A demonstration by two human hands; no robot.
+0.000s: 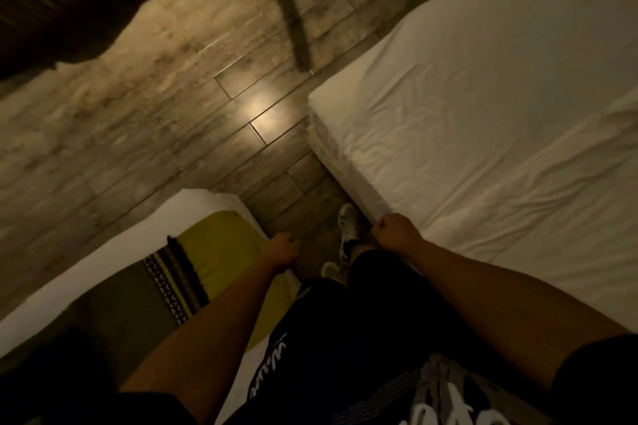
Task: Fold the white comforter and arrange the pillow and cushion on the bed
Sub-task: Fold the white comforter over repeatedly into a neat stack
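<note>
The white comforter [483,121] lies spread and wrinkled over the bed on the right. My right hand [397,231] is curled at its near edge, and a lip of the white fabric rises into the fingers. My left hand [283,248] is a fist beside a yellow-green cushion [221,245] with a dark patterned band; nothing shows in this hand. The cushion lies on a second white-covered bed [103,272] at the lower left. No pillow is in view.
I stand in a narrow gap between the two beds, my dark shorts and white shoes [348,224] below me. Wood-look floor [155,107] stretches ahead with a light glare on it. Dark wooden furniture [69,10] stands at the upper left.
</note>
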